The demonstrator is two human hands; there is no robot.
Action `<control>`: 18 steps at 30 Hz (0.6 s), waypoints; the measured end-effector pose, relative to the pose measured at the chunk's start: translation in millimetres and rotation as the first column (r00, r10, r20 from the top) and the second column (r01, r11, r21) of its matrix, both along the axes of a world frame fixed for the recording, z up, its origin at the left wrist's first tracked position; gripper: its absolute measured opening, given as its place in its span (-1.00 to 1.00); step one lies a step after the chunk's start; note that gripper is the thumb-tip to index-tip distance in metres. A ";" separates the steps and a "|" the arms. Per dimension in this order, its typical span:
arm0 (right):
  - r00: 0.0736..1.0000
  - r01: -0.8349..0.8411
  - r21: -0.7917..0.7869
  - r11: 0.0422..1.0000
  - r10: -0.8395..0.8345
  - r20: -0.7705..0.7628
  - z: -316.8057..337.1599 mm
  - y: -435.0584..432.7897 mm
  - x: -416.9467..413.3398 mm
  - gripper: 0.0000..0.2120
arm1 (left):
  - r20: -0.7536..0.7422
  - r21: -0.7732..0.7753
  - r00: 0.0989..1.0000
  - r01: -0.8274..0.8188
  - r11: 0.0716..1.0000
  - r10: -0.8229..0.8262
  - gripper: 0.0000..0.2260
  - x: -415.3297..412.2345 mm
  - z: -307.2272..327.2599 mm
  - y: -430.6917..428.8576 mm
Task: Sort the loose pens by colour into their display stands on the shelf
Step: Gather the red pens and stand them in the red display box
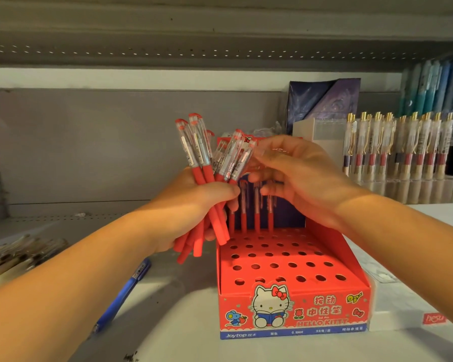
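My left hand's (194,205) fingers are clenched round a bundle of red, clear-capped plastic pens (207,176) at frame centre. My right hand's (298,176) fingertips meet one cap, perhaps pinching, but blur hides it. Red-sorting step, I judge: draw one pen free and seat it in an open hole of the red perforated cardboard stand (293,312), lower centre.

Ahead of me at the back stands a dark blue-purple folder (324,105), with a frosted white box (318,129) just in front of it. Upper right, blue and teal spines (434,87) stand in a row. Lower right lies a flat white box (408,313) with a red logo
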State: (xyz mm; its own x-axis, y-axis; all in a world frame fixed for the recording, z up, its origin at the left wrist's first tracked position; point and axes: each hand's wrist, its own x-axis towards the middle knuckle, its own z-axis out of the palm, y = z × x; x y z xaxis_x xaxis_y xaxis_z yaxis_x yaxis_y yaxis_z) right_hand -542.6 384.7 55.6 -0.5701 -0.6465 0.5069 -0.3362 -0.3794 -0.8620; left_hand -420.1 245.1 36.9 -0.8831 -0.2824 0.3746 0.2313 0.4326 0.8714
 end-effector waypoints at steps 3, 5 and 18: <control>0.998 -0.062 -0.028 0.998 0.062 -0.009 2.1 2.0 1.2 -0.65 | 0.004 0.019 1.000 0.004 1.000 -0.004 -0.83 -0.6 -0.2 -0.4; 0.997 -0.057 -0.001 0.998 0.057 -0.043 1.6 2.3 2.3 -0.65 | 0.022 0.015 1.000 -0.005 1.000 0.004 -0.83 0.2 -0.7 0.2; 0.932 0.353 -0.239 0.904 -0.362 0.008 14.7 4.0 -9.6 -0.85 | -0.024 0.152 0.990 -0.134 0.979 0.139 -0.82 -2.9 2.9 3.6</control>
